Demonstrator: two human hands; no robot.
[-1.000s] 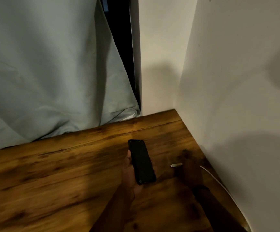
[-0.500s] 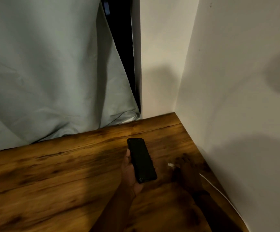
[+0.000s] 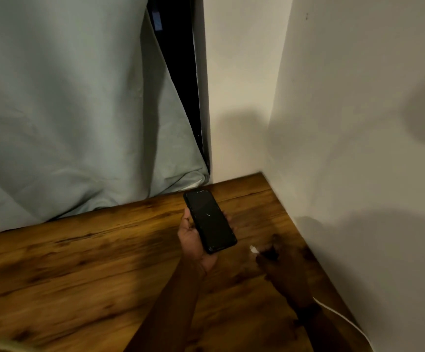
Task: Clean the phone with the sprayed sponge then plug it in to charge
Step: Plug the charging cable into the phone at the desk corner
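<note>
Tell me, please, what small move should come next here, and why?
Probably bring the white cable plug, pinched in the right hand, across to the bottom edge of the black phone held in the left hand; a gap separates them, so it isn't plugged in.

Dim room, warm yellowish light w/ heavy noise and soft detail throughout. Light seems to come from behind and left of the camera: big soft shadows fall on the wall (image 3: 358,123) at right, one blob high at the right edge, a wider one low down, another in the corner. Right hand (image 3: 280,262) sits in that shadow, nearly black and motion-blurred; left hand (image 3: 193,240) better lit. Phone (image 3: 210,221) screen dark w/ a few faint glints. Table (image 3: 79,270) grain smeared toward the lower left. Wide-angle bend: wall edges lean. Curtain (image 3: 66,97) evenly lit, no glare.
</note>
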